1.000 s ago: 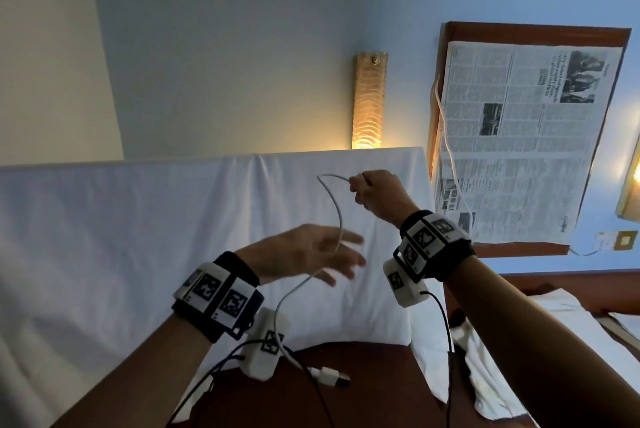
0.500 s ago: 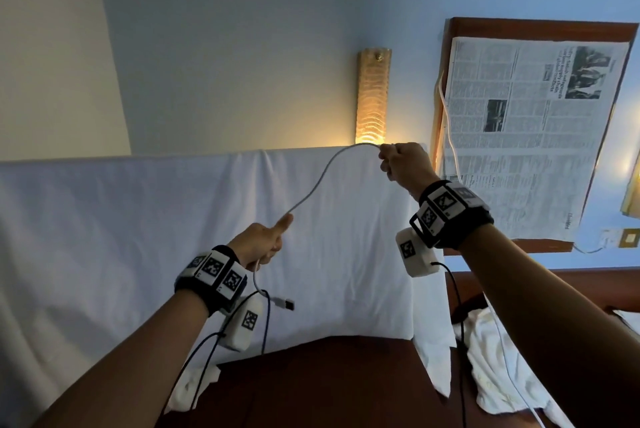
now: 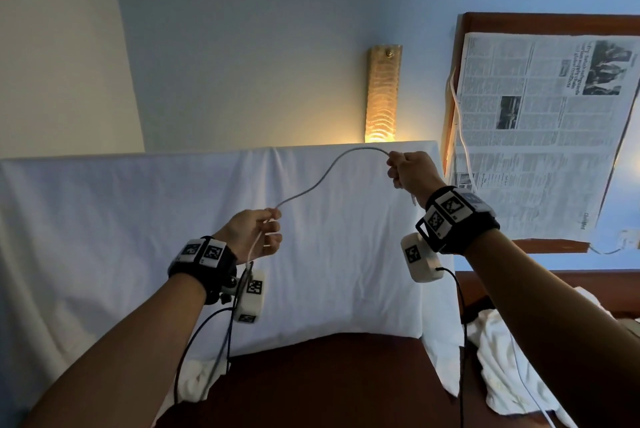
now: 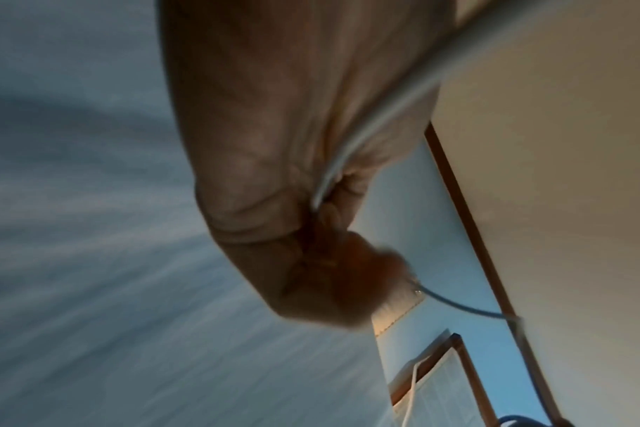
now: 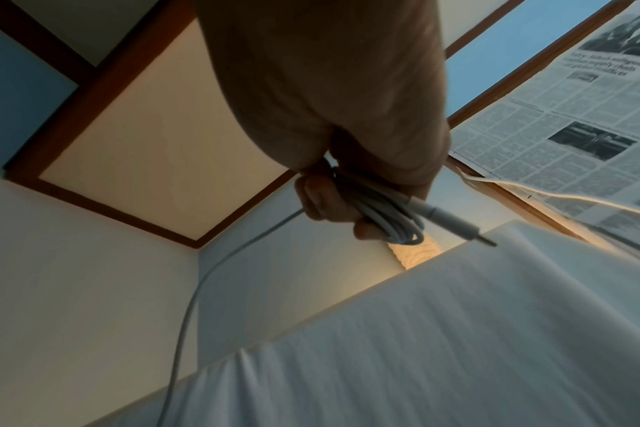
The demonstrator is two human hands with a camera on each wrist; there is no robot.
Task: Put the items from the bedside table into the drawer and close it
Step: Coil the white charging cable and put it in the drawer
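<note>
White cable [image 3: 322,178] spans both pinching hands; only the right wrist view shows coils clamped in right hand [image 5: 351,185].

The cable [image 3: 322,178] spans between the left hand [image 3: 247,235], lower left, and the right hand [image 3: 412,173], upper right, in front of the pillow [image 3: 138,237]. The wall lamp [image 3: 382,95] stands behind the pillow; the newspaper [image 3: 540,137] hangs to its right.

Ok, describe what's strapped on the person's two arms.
Both forearms are bare, without sleeves. Each wrist wears a black band, left wrist band and right wrist band, carrying white blocks printed with black square markers. A white camera box hangs under the left, another under the right, each trailing a thin dark cable.
</note>
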